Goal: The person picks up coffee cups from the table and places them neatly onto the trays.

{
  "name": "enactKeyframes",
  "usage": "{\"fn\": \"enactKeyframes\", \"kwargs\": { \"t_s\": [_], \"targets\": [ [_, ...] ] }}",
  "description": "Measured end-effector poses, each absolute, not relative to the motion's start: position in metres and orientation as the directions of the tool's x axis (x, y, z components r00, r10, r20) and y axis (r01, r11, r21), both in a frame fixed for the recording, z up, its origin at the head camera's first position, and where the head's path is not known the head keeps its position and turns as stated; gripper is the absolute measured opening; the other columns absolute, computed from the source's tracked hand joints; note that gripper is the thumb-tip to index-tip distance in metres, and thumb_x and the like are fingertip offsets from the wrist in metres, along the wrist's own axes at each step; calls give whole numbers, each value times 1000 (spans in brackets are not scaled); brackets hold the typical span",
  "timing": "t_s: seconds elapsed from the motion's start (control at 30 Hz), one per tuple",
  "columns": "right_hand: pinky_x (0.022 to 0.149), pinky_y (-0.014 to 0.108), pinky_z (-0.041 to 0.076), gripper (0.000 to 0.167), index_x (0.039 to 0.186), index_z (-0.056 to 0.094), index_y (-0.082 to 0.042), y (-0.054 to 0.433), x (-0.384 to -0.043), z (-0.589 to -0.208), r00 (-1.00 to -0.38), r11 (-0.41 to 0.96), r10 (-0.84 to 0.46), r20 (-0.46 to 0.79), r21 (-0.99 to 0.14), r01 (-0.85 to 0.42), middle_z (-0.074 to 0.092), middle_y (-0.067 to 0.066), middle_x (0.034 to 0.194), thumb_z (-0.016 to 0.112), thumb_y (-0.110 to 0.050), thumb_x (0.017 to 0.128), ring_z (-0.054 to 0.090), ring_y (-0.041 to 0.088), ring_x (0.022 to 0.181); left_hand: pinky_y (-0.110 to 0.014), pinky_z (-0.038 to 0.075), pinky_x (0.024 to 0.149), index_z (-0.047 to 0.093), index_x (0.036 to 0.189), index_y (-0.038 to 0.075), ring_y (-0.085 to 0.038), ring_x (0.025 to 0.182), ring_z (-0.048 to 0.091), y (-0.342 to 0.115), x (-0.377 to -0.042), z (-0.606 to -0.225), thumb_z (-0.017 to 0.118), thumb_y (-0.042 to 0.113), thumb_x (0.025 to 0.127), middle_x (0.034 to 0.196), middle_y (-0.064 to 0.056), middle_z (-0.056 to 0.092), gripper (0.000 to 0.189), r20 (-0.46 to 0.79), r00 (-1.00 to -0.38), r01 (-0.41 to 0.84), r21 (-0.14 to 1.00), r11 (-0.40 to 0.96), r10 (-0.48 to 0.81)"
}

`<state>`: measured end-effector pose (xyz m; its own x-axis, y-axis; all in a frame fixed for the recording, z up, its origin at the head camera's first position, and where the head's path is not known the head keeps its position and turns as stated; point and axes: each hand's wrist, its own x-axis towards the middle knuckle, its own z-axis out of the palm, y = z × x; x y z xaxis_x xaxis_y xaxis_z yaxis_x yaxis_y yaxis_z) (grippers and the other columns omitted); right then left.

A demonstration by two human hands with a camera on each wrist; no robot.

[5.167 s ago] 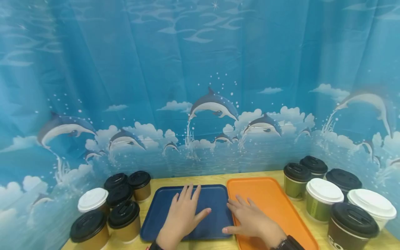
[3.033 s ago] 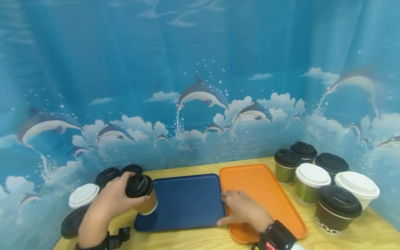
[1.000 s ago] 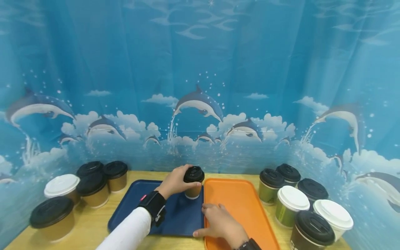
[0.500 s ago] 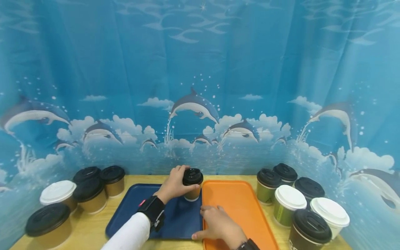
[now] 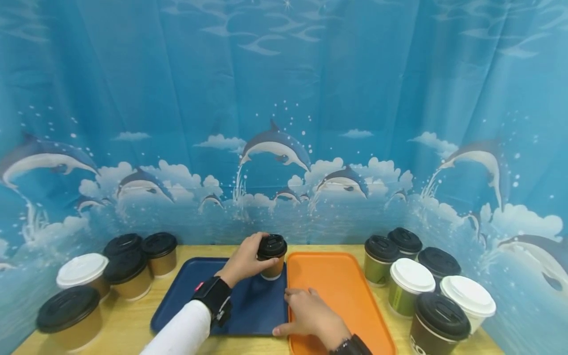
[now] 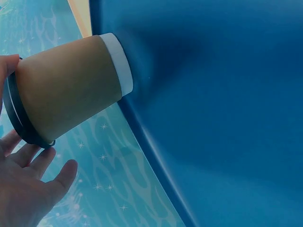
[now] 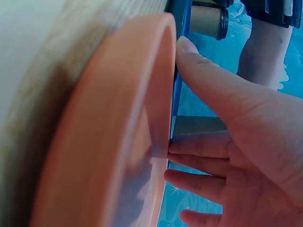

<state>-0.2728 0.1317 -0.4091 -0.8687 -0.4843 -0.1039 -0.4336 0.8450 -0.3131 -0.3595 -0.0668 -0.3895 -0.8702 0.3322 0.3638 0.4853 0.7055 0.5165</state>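
My left hand (image 5: pixel 243 262) grips a brown paper coffee cup (image 5: pixel 273 271) by its black lid, thumb on the near side and fingers round the back. The cup stands upright at the far right corner of the blue tray (image 5: pixel 255 315). In the left wrist view the cup's white bottom band (image 6: pixel 120 64) is right at the tray, with the fingertips (image 6: pixel 66 177) round the lid's edge. My right hand (image 5: pixel 314 316) lies with fairly straight fingers over the seam between the blue tray and the orange tray (image 5: pixel 339 286); its thumb (image 7: pixel 203 71) reaches to the blue tray's edge.
Several brown cups, with black lids (image 5: pixel 68 308) and one white lid (image 5: pixel 83 270), stand on the wooden table (image 5: pixel 126 320) at left. At right is a group of green (image 5: pixel 403 298), dark brown (image 5: pixel 428 340) and white cups (image 5: pixel 477 321). A dolphin-print curtain (image 5: pixel 284 98) hangs close behind the table.
My left hand took a black-lidded brown cup from the left group and carried it right to the blue tray's far corner. My right hand stayed at the seam. The last half second shows almost no movement.
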Motion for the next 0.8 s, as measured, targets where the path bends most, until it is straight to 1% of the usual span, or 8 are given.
{"fn": "enactKeyframes", "kwargs": {
  "t_s": [0.1, 0.23, 0.33, 0.5, 0.6, 0.67, 0.73, 0.8],
  "targets": [
    [107, 56, 40, 69, 128, 70, -8, 131, -272, -408, -867, 840, -490, -96, -319, -439, 65, 7, 136, 80, -57, 80, 60, 26, 125, -54, 48, 103, 48, 146, 5, -36, 131, 53, -70, -357, -390, 82, 36, 86, 141, -19, 54, 75, 373, -868, 486, 507, 712, 327],
    [108, 58, 38, 68, 128, 70, -8, 131, -274, -406, -868, 842, -483, -114, -332, -425, 63, 8, 138, 79, -56, 81, 59, 27, 127, -57, 43, 107, 47, 148, 7, -37, 138, 46, -79, -355, -391, 81, 42, 86, 149, -17, 50, 79, 368, -877, 465, 483, 742, 310],
    [108, 59, 38, 69, 129, 69, -8, 132, -276, -405, -873, 851, -473, -119, -320, -417, 62, 7, 139, 79, -57, 81, 58, 28, 128, -58, 42, 107, 47, 148, 7, -38, 140, 44, -89, -356, -390, 79, 48, 86, 149, -17, 49, 80, 356, -886, 442, 461, 769, 296],
    [106, 60, 39, 78, 133, 66, -6, 137, -278, -409, -876, 860, -469, -108, -282, -426, 61, 10, 140, 77, -62, 80, 58, 30, 128, -60, 43, 104, 50, 146, 8, -40, 137, 46, -111, -353, -383, 74, 54, 88, 146, -18, 52, 78, 348, -897, 411, 431, 803, 273],
    [107, 62, 38, 80, 132, 66, -3, 140, -277, -410, -879, 857, -465, -104, -303, -418, 61, 13, 140, 78, -62, 80, 57, 32, 129, -60, 45, 102, 50, 145, 7, -41, 135, 48, -126, -344, -379, 72, 58, 88, 144, -19, 53, 79, 370, -883, 423, 357, 833, 290],
    [108, 63, 37, 80, 132, 66, -2, 143, -276, -410, -880, 854, -462, -109, -323, -408, 60, 14, 141, 78, -61, 80, 56, 32, 130, -60, 46, 101, 52, 144, 7, -41, 133, 50, -135, -334, -376, 72, 58, 88, 142, -19, 54, 79, 404, -860, 438, 272, 857, 312],
    [109, 61, 36, 77, 132, 66, -2, 145, -273, -409, -886, 847, -451, -110, -365, -386, 61, 15, 140, 80, -57, 80, 56, 33, 130, -60, 47, 99, 54, 142, 6, -41, 130, 52, -143, -321, -372, 74, 56, 88, 140, -19, 56, 76, 450, -830, 451, 192, 872, 330],
    [109, 61, 36, 75, 132, 66, -2, 148, -273, -409, -887, 841, -449, -109, -387, -378, 61, 15, 140, 81, -55, 81, 56, 34, 130, -61, 47, 98, 56, 139, 5, -42, 127, 54, -151, -307, -366, 77, 51, 86, 137, -20, 58, 73, 493, -810, 439, 147, 886, 319]
  ]
}}
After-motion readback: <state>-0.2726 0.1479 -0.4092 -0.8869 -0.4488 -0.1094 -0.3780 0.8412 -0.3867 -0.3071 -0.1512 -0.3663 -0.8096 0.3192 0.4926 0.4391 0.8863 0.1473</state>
